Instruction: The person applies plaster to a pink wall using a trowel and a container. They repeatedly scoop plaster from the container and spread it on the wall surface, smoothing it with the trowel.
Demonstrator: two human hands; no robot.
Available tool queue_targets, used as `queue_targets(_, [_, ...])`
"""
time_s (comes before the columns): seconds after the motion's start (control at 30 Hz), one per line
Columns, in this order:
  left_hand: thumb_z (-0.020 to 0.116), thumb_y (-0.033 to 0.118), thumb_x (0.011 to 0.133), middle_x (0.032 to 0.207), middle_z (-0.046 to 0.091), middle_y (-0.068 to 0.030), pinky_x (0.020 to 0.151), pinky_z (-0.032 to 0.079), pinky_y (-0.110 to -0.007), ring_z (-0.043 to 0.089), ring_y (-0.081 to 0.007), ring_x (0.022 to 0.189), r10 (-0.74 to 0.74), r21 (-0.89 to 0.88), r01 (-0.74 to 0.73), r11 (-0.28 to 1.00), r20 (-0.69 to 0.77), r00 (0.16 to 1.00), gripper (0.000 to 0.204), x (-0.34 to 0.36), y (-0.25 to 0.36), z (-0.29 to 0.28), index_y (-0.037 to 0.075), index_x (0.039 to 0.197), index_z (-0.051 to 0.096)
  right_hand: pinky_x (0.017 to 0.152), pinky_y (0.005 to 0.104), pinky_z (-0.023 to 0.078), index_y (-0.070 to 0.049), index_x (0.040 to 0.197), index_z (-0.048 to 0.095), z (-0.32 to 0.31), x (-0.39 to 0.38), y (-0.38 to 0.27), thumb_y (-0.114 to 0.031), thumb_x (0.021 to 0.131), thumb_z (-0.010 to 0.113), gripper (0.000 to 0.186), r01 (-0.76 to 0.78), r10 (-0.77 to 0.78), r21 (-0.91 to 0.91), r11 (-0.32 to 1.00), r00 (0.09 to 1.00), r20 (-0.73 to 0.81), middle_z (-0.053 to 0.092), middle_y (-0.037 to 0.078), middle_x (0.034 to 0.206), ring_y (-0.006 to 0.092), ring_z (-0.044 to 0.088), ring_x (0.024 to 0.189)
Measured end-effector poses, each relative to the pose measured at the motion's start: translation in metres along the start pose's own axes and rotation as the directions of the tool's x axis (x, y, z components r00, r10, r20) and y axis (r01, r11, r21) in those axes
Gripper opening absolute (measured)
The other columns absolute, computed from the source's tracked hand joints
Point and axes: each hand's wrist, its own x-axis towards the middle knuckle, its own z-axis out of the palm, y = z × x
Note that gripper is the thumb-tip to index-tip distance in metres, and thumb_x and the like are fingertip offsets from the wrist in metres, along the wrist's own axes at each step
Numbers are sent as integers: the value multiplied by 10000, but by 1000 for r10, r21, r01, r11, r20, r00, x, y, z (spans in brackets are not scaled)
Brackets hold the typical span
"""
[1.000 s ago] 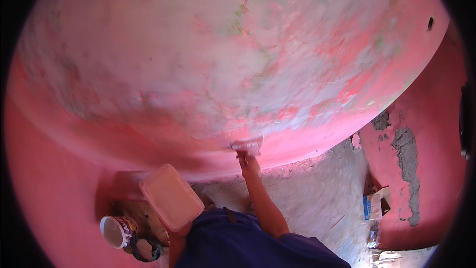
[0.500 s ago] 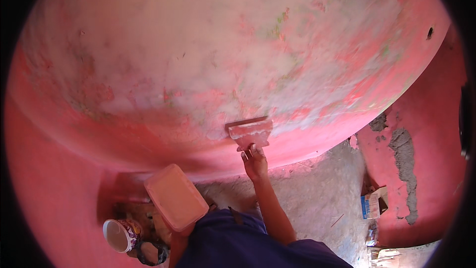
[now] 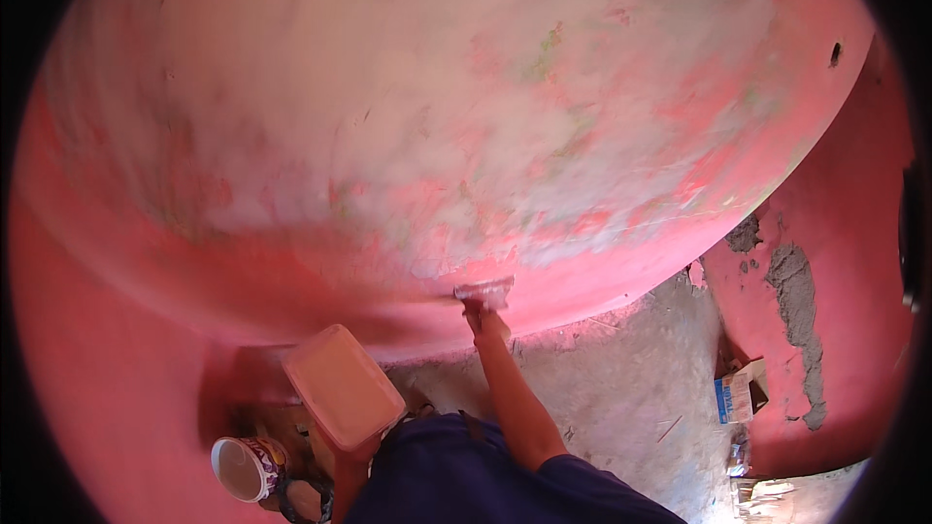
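My right hand (image 3: 486,324) grips a wide scraper (image 3: 483,291), its blade against the low part of the wall (image 3: 544,116) in front of me, which has patchy pale coating over pink, with green and red showing. My left hand (image 3: 351,456) holds a rectangular pale pink board or tub lid (image 3: 342,383) at its lower end; most of its fingers are hidden underneath.
A white printed bucket (image 3: 240,471) and a dark bag or container (image 3: 307,499) stand at lower left. Dusty grey floor (image 3: 621,388) shows at the wall's foot. At right, a cardboard box (image 3: 738,396) lies by another pink wall (image 3: 854,233) with a long grey cement patch.
The scraper in my right hand rose on the wall about half a second ago and is now back lower, near where it was a second ago. The left hand stays low with the board.
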Motion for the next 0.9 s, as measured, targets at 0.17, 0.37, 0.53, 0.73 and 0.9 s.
queue_targets(0.17, [587,407,826,1338,409,-90,990,351,-447,419,-268,1207,6,16,-6,1000,-18,1000,638,-7,-2,-7,105,1327,332,623,298,494,-60,1052,524,-80,-45,53,-129,864,565,204,-115,111,86,990,993,48,586,53,884,179,572,794])
queue_targets(0.37, [593,402,824,1336,411,-89,990,353,-438,421,-262,1206,-5,30,5,1000,-11,1000,640,-12,-4,-4,104,1325,332,641,279,428,-122,946,552,-84,-200,-40,-114,801,651,176,-77,66,72,994,986,154,545,-13,847,133,515,735])
queue_targets(0.53, [598,398,822,1334,412,-88,991,354,-431,422,-258,1205,-9,38,9,999,13,1000,641,-10,-3,-2,102,1324,331,596,276,405,-148,869,557,-72,-200,-75,-114,804,651,119,-40,1,173,984,975,221,504,-35,743,95,473,637])
queue_targets(0.73, [605,393,820,1332,414,-87,991,356,-422,424,-252,1203,4,40,-5,999,35,999,643,-10,-3,-2,101,1323,330,677,302,466,-72,934,588,-26,-246,-121,-96,829,600,108,79,-195,312,947,912,362,580,22,801,123,546,689])
queue_targets(0.9, [610,389,818,1330,416,-86,991,358,-415,425,-247,1202,13,47,-15,999,46,999,644,-8,-1,-3,100,1322,329,812,313,480,6,1124,565,-30,-247,-123,-84,795,570,341,68,-347,468,881,765,543,610,126,1089,192,593,933])
